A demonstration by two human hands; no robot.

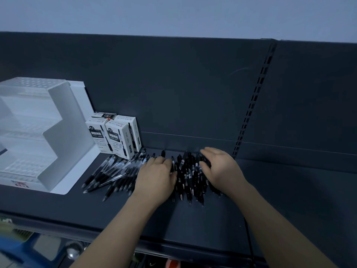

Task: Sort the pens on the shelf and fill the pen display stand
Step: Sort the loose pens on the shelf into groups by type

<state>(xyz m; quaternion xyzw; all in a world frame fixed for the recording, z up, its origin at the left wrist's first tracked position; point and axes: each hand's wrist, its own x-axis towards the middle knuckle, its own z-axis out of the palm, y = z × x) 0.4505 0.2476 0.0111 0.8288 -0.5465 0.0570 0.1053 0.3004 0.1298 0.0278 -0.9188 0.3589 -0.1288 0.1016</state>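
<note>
Forearms stretch in from 6 o'clock, over the front lip of the dark shelf (193, 219). Left hand (156, 176) is palm down with fingers lightly bent, pressing the 9 o'clock flank of the black pens (188, 176); it encloses nothing. Right hand (220, 165) is cupped against the 3 o'clock flank, thumb raised, fingers curled into the heap. Can't tell whether any pen is actually pinched. Likely reason for the pose: the two hands bracket the heap to square it into one bundle, tips mostly toward 6 o'clock.

Clear-barrel pens (114, 171) lie fanned at 9 o'clock of the left hand, some running under it. They look like the other sort, kept to their own side. Pen boxes (114, 136) stand upright at 12 o'clock of that fan, near the back panel (173, 84), out of the working area. White display stand (44, 132) sits at 9 o'clock, beside the boxes; its tiers show no pens. Judgement: sorting is under way, filling not yet begun.
</note>
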